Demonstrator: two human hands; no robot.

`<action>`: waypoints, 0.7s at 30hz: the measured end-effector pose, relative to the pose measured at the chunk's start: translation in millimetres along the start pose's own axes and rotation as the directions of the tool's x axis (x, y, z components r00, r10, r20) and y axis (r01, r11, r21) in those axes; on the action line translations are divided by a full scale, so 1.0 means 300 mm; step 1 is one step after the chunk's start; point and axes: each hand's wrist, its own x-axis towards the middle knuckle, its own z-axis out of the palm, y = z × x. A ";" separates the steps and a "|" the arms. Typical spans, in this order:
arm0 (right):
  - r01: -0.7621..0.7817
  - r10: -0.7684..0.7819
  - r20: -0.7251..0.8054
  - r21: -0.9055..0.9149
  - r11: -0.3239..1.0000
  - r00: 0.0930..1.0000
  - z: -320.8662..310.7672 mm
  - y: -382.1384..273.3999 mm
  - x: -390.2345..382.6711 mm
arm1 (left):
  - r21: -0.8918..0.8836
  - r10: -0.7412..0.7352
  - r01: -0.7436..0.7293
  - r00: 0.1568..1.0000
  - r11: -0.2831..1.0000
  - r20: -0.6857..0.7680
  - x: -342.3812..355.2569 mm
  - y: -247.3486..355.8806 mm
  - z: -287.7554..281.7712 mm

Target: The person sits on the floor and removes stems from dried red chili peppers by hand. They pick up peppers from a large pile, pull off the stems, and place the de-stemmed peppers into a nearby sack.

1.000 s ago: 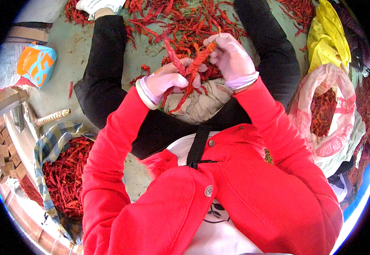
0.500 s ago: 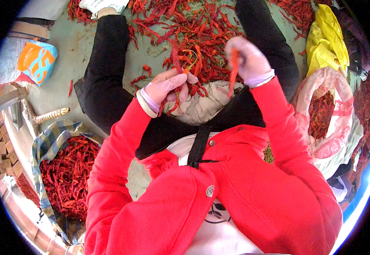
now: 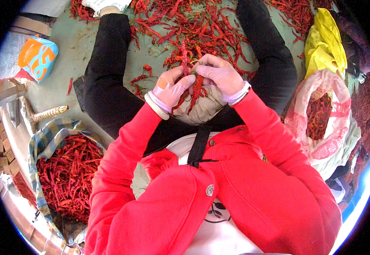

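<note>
Both of my hands, in thin pale gloves, meet above my lap. My left hand is closed round a few dried red chili peppers, which stick out above and hang below its fingers. Touching the same bunch, my right hand pinches at a green stem near the top of a chili; its fingertips partly cover the spot. Beneath the hands lies a crumpled pale cloth. Just beyond them spreads a loose heap of dried chilies between my legs.
At the left stands a checked bag full of chilies, with an orange-and-blue packet farther back. To the right are a pink-and-white plastic bag holding chilies and a yellow bag. More chilies lie at the far right.
My right hand has come in from the right to the bunch in my left hand. The single chili it held apart no longer shows separately. My left hand has shifted slightly right.
</note>
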 end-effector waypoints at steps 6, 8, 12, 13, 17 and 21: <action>-0.248 0.206 0.145 0.403 0.881 0.968 0.016 -0.007 -0.032 | -0.009 0.130 -0.129 0.990 0.992 0.063 -0.009 0.007 0.012; -0.250 0.172 0.203 0.472 0.846 0.964 -0.002 0.048 -0.019 | -0.028 0.068 -0.065 0.991 0.998 0.116 -0.007 0.018 -0.004; -0.201 0.170 0.107 0.554 0.808 0.980 0.023 0.084 -0.016 | -0.102 -0.010 0.024 0.991 0.994 0.136 -0.024 0.003 -0.012; -0.144 0.126 0.072 0.592 0.793 0.989 0.003 0.117 0.001 | -0.180 0.010 0.027 0.980 0.983 0.201 -0.041 0.045 0.004; -0.091 0.060 0.073 0.573 0.815 0.996 -0.114 0.177 0.019 | -0.248 0.018 0.009 0.994 0.969 0.105 -0.010 0.074 0.009; -0.036 0.057 -0.067 0.287 0.957 0.996 -0.041 0.051 -0.051 | -0.177 -0.009 0.000 0.999 0.984 -0.047 0.007 -0.043 0.034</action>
